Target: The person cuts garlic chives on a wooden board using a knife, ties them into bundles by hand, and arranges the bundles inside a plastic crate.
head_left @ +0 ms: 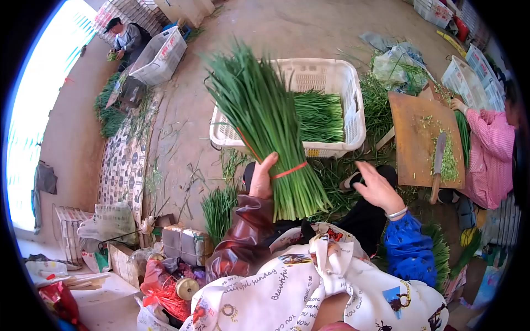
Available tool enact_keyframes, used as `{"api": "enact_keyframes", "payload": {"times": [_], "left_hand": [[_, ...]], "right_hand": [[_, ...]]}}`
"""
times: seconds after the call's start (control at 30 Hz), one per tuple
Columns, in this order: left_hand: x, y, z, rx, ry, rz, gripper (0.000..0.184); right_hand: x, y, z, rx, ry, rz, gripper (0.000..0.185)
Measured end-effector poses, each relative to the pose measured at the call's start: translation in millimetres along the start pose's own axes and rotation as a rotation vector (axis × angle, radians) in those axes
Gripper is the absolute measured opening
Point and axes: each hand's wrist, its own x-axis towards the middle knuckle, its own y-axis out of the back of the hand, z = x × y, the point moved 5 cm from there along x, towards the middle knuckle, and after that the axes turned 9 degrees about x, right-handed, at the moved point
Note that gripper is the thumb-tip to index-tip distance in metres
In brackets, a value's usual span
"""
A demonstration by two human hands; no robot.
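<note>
My left hand [262,179] is wrapped round a thick bunch of garlic chives [268,121], lifted in front of me. A red band [290,170] circles the bunch near its pale cut ends, and the green tips lean up and to the left. Behind it, a white plastic crate [337,148] holds more chives [323,117] lying in it; the raised bunch hides its left part. My right hand [378,190] is off to the right of the bunch, fingers apart, with nothing in it, and a bracelet circles its wrist.
At right, a co-worker's pink checked sleeve [499,135] is beside a wooden board [411,132] carrying a knife [439,157] and chopped bits. Loose chives [218,212] stand at my left. Red ties [170,300] lie lower left. Another person [131,39] sits by a crate [161,58].
</note>
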Motion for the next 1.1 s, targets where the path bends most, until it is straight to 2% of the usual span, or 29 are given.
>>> {"api": "enact_keyframes", "payload": {"times": [0.03, 0.1, 0.23, 0.37, 0.4, 0.47, 0.5, 0.6, 0.7, 0.73, 0.77, 0.83, 0.9, 0.93, 0.97, 1.07, 1.1], "left_hand": [[-1.7, -1.2, -3.5, 0.032, -0.031, 0.037, 0.041], [-2.0, -11.8, -4.4, 0.108, -0.099, 0.031, 0.039], [-3.8, -34.9, -7.1, 0.168, -0.123, -0.030, 0.037], [-5.4, -40.1, -7.7, 0.221, -0.141, -0.025, 0.044], [-6.2, -40.6, -9.2, 0.252, -0.146, -0.029, 0.045], [-6.7, -43.6, -13.7, 0.282, -0.146, -0.044, 0.047], [-7.0, -45.1, -18.3, 0.271, -0.133, -0.062, 0.049], [-9.3, -52.0, -26.3, 0.264, -0.125, -0.090, 0.055], [-11.7, -52.0, -34.4, 0.296, -0.081, -0.093, 0.055], [-12.1, -51.4, -34.8, 0.330, -0.096, -0.088, 0.055], [-11.8, -50.6, -34.0, 0.362, -0.114, -0.082, 0.056], [-8.5, -46.9, -34.5, 0.433, -0.153, -0.040, 0.051], [-6.3, -42.1, -38.5, 0.398, -0.075, -0.118, 0.048], [-6.3, -40.8, -38.7, 0.376, -0.043, -0.097, 0.048], [-5.7, -40.5, -39.2, 0.353, -0.011, -0.077, 0.047], [-10.8, -48.9, -27.6, 0.387, -0.106, -0.003, 0.047], [-10.0, -51.6, -23.0, 0.395, -0.144, 0.028, 0.047]], "right_hand": [[10.8, -0.2, -21.8, 0.318, -0.086, -0.143, 0.061], [25.5, -14.6, -48.0, 0.548, -0.058, -0.174, 0.065], [49.2, -21.4, -94.0, 0.696, 0.132, -0.145, 0.072], [36.2, 9.4, -105.5, 0.132, 0.099, 0.274, 0.054], [34.2, 20.5, -109.5, 0.086, 0.158, 0.385, 0.042], [41.8, 32.7, -112.8, 0.286, 0.222, 0.359, 0.034], [48.1, 37.1, -117.3, 0.443, 0.239, 0.307, 0.034], [68.2, 47.2, -132.9, 0.605, 0.234, 0.319, 0.039], [90.0, 45.2, -133.0, 0.423, 0.251, 0.265, 0.029], [93.2, 40.6, -130.1, 0.384, 0.292, 0.261, 0.019], [90.2, 39.8, -132.8, 0.310, 0.421, 0.335, 0.018], [79.2, 31.8, -132.1, 0.349, 0.409, 0.230, 0.017], [60.8, 24.0, -136.6, 0.743, 0.137, -0.186, 0.016], [50.7, 18.6, -137.7, 0.909, 0.030, -0.311, 0.015], [44.6, 14.2, -132.4, 0.884, 0.026, -0.364, 0.016], [29.1, 10.8, -121.8, 1.009, -0.055, -0.413, 0.016], [20.6, 22.5, -124.8, 1.274, -0.038, -0.436, 0.015]]}}
